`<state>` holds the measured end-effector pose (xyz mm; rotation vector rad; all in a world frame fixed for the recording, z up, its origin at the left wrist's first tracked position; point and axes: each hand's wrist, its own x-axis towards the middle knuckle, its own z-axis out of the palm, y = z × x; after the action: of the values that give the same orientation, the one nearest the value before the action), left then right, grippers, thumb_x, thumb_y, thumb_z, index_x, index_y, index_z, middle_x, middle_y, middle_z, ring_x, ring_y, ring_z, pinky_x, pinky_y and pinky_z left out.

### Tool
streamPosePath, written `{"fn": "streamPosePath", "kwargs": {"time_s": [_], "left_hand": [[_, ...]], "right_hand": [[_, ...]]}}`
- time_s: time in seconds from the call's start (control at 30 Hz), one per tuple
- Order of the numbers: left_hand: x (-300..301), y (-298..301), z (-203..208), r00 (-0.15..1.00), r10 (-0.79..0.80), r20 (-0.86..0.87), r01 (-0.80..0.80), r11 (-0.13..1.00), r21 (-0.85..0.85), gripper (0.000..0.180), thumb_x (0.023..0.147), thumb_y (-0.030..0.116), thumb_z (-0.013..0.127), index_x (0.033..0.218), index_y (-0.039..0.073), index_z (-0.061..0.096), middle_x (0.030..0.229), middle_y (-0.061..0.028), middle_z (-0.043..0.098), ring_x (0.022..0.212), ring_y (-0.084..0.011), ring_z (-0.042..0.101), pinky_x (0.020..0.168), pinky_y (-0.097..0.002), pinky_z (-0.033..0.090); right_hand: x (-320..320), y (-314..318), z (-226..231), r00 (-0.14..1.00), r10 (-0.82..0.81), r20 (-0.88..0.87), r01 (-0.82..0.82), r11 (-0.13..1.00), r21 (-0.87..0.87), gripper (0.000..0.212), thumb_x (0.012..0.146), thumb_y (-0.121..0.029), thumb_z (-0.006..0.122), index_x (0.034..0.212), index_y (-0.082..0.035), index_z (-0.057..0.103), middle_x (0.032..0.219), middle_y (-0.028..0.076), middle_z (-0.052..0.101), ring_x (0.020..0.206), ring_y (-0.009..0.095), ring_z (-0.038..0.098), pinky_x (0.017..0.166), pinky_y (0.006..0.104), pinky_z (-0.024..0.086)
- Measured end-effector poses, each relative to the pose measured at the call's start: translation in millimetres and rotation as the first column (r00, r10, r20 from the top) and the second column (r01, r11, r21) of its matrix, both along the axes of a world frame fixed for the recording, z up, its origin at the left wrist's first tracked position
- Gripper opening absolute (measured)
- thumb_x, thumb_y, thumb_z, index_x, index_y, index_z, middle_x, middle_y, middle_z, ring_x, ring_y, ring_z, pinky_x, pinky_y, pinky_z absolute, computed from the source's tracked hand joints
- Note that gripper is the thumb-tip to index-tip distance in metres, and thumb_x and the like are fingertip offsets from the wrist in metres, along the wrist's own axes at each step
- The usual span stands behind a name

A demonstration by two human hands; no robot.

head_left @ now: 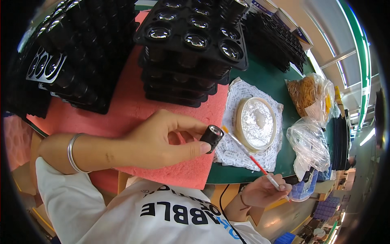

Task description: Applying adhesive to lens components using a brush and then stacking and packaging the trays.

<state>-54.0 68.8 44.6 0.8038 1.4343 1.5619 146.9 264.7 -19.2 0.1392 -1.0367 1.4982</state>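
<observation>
Pinched between the thumb and fingers of my left hand (166, 140) is a small black cylinder with a glassy end (212, 138), tilted above the pink foam sheet (162, 112). My right hand (266, 191) grips a thin paintbrush (256, 163) with a red and white handle. The brush's orange tip points at the black cylinder, close to it. Behind the brush, a round shallow dish (256, 122) with a shiny silver surface sits on a printed white cloth or paper (233, 97).
Stacked black trays (178, 77) holding round lenses stand ahead, with taller black tray stacks (81, 53) at left. On the green table (260, 73) lie a bag of rubber bands (308, 97), a crumpled clear plastic bag (310, 142) and more black trays (276, 40). A blue container (304, 189) is at right.
</observation>
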Motion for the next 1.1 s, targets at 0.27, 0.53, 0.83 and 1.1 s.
{"fn": "streamPosePath", "kwargs": {"time_s": [0.27,0.53,0.83,1.1], "left_hand": [[-4.7,4.2,4.4,0.990,0.101,-0.103,-0.111,0.989,-0.096,0.025,0.075,0.014,0.069,0.094,0.003,0.056,0.086,-0.0010,0.058,0.074,-0.0061,0.052,0.061,-0.0199,0.044],[-4.5,3.6,2.4,0.980,0.131,-0.150,-0.147,0.984,-0.102,0.029,0.072,0.019,0.072,0.089,0.004,0.054,0.084,-0.0017,0.061,0.065,-0.0066,0.052,0.055,-0.0217,0.042],[-5.2,3.4,-5.5,0.985,0.146,-0.088,-0.151,0.987,-0.048,0.029,0.074,0.019,0.071,0.090,0.002,0.054,0.087,-0.0023,0.059,0.065,-0.0052,0.050,0.055,-0.0199,0.041],[-7.8,6.7,-4.2,0.997,0.065,-0.030,-0.066,0.997,-0.031,0.027,0.078,0.018,0.066,0.096,0.001,0.055,0.088,-0.0022,0.056,0.066,-0.0052,0.049,0.055,-0.0202,0.043]], "right_hand": [[-2.7,-2.5,9.9,0.991,0.131,-0.025,-0.132,0.989,-0.066,0.020,0.095,-0.025,0.035,0.085,-0.009,0.041,0.077,0.003,0.053,0.063,0.011,0.043,0.054,0.0206,0.037],[-2.2,-2.1,7.6,0.994,0.000,0.111,-0.005,0.999,0.048,0.022,0.095,-0.027,0.037,0.084,-0.008,0.039,0.067,0.003,0.045,0.055,0.011,0.042,0.052,0.0220,0.036],[-1.2,1.3,3.7,0.984,0.162,0.072,-0.167,0.984,0.069,0.020,0.094,-0.022,0.037,0.084,-0.004,0.038,0.084,0.006,0.052,0.077,0.015,0.052,0.070,0.0253,0.053],[-1.0,-0.3,6.0,0.998,0.057,0.021,-0.057,0.998,0.002,0.019,0.094,-0.020,0.040,0.081,-0.006,0.039,0.078,0.004,0.048,0.074,0.013,0.049,0.069,0.0222,0.045]]}}
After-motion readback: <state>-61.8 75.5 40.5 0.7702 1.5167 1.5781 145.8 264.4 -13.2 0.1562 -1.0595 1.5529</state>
